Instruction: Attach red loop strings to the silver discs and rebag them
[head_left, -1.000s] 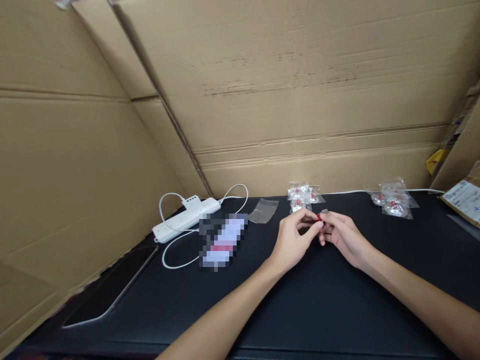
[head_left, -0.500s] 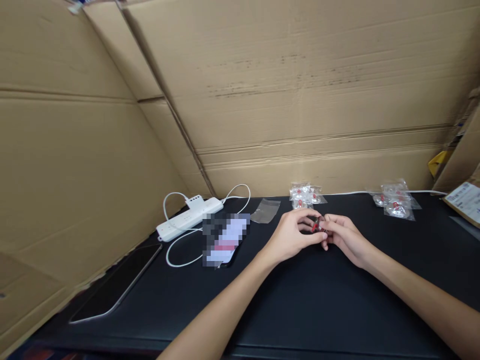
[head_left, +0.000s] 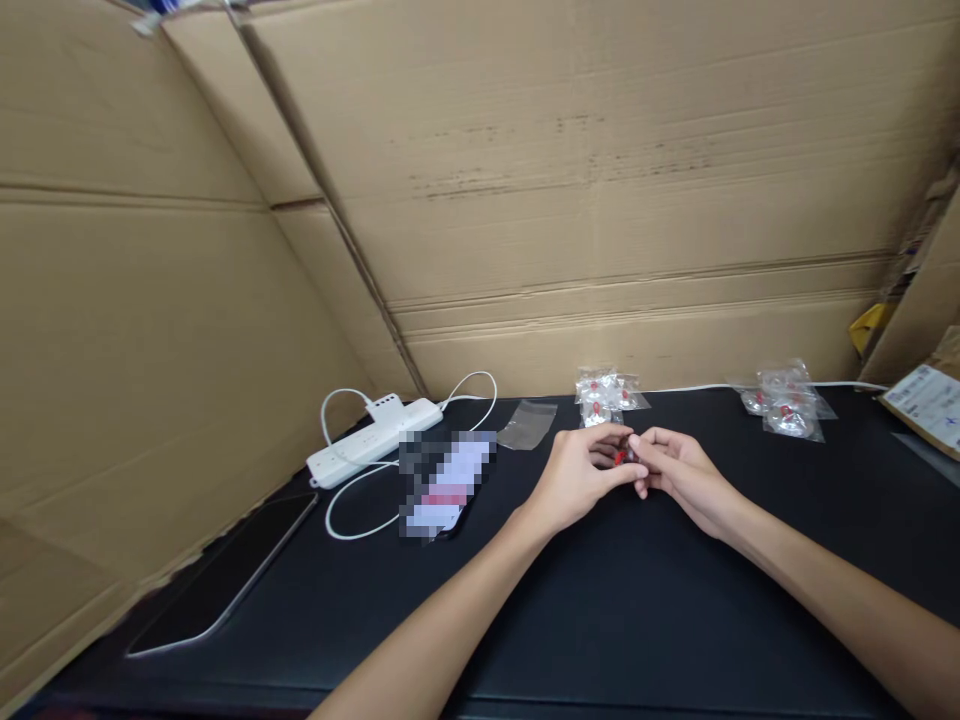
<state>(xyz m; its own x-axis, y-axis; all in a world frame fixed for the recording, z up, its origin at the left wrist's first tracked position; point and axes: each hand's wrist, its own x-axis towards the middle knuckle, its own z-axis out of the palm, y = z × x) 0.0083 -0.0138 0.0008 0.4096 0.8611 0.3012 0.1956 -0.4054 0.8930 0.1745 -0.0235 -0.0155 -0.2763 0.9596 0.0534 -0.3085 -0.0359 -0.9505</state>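
Note:
Above the black tabletop [head_left: 615,620], my left hand [head_left: 581,475] and my right hand [head_left: 679,470] meet at the fingertips. Between them is a small round, shiny object with a red part [head_left: 621,457]; fingers cover most of it, and its kind is unclear. The left thumb and fingers curl around its left side, while the right thumb and fingers pinch it from the right. Just behind the hands lie several small clear bags [head_left: 600,392], each with a shiny round item and a bit of red inside.
Another group of clear bags [head_left: 787,405] lies back right, near a labelled package [head_left: 926,400]. To the left are a flat clear bag [head_left: 528,424], a phone [head_left: 457,490], a white power strip [head_left: 375,440] with looping cable, and a dark tablet [head_left: 225,575]. Cardboard walls [head_left: 600,230] stand behind and left.
The right thumb has moved up and left over the small object, and less of the object shows now. The whole view has shifted slightly; everything on the table lies as before.

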